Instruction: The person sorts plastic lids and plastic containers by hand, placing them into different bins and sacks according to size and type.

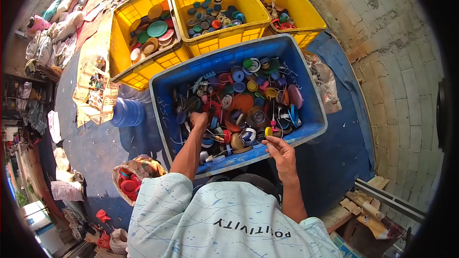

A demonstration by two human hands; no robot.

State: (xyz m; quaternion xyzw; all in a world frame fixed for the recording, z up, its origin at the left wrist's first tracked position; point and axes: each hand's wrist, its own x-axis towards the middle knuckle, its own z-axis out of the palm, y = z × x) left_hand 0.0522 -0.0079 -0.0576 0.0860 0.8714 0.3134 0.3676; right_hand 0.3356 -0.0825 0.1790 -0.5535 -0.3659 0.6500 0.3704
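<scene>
As right hand (283, 156) pinches yellow plastic cap (268, 131), left hand (199, 120), grip unclear, reaches inside blue plastic bin (311, 113) near left edge.

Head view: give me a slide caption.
Left hand down among mixed lids in a blue bin, right hand holding a yellow cap.

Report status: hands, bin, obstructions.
Left hand among multicoloured plastic caps inside rectangular blue plastic bin. Right hand pinching small round yellow cap. Caps crowding left hand.
</scene>
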